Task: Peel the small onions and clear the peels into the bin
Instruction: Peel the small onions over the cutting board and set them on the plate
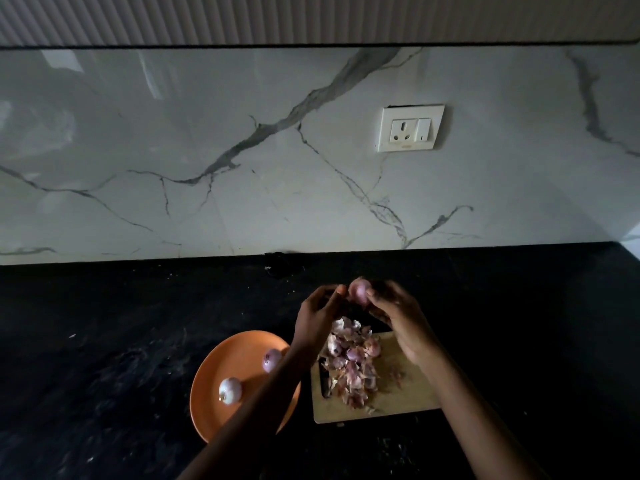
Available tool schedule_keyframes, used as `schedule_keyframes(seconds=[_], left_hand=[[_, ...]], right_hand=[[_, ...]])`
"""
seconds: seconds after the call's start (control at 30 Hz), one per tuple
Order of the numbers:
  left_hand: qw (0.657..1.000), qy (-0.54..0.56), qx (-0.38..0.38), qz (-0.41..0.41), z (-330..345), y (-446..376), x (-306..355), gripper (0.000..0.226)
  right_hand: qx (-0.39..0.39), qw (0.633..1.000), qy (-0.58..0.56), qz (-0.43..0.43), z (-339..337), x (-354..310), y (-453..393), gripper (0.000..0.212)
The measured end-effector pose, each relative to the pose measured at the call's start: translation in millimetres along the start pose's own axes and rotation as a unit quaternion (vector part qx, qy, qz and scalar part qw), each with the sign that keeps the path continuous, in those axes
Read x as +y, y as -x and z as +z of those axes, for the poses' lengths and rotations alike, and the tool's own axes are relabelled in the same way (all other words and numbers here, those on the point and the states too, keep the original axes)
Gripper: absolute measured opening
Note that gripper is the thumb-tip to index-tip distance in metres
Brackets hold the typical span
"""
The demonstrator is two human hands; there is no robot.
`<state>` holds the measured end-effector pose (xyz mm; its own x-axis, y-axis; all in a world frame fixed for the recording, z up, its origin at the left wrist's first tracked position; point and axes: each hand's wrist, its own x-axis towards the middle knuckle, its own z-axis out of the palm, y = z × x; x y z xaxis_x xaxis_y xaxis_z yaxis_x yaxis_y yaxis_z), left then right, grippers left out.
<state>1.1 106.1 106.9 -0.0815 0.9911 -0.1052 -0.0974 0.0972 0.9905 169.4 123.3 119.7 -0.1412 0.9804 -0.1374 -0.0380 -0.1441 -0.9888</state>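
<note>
Both hands meet above the far edge of the cutting board [408,393], the right hand [398,317] and left hand [317,318] each pinching a small onion [358,291] between curled fingertips. Beneath them a heap of peels [353,362] covers the board's left half. Left of it, the left forearm crosses an orange plate [221,358] holding two peeled onions [230,389] on the black counter [104,341].

One small pinkish-purple onion [358,290] held up; heap of papery pink peels [351,362] on the board; two peeled onions, pale [230,390] and purple [272,359], plated.
</note>
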Motion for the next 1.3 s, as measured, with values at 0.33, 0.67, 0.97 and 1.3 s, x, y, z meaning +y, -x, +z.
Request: schedule_keyframes(seconds=[0.33,0.67,0.97,1.3], left_hand=[[0.999,-0.045,0.001,-0.001,4.3,-3.2,-0.2,0.033],[0.998,-0.054,0.008,0.022,-0.1,6.5,-1.2,0.041],[1.000,0.011,0.004,-0.023,0.9,2.7,4.5,0.028],[0.998,-0.054,0.006,0.044,2.1,6.7,-0.7,0.039]], right_hand=[[0.018,0.999,0.029,-0.018,-2.1,3.9,-3.9,0.030],[0.008,0.999,0.032,-0.012,-1.8,5.6,-3.4,0.033],[0.020,0.998,0.041,-0.035,3.0,4.1,-3.0,0.045],[0.034,0.998,0.029,-0.034,2.4,6.7,-2.7,0.030]])
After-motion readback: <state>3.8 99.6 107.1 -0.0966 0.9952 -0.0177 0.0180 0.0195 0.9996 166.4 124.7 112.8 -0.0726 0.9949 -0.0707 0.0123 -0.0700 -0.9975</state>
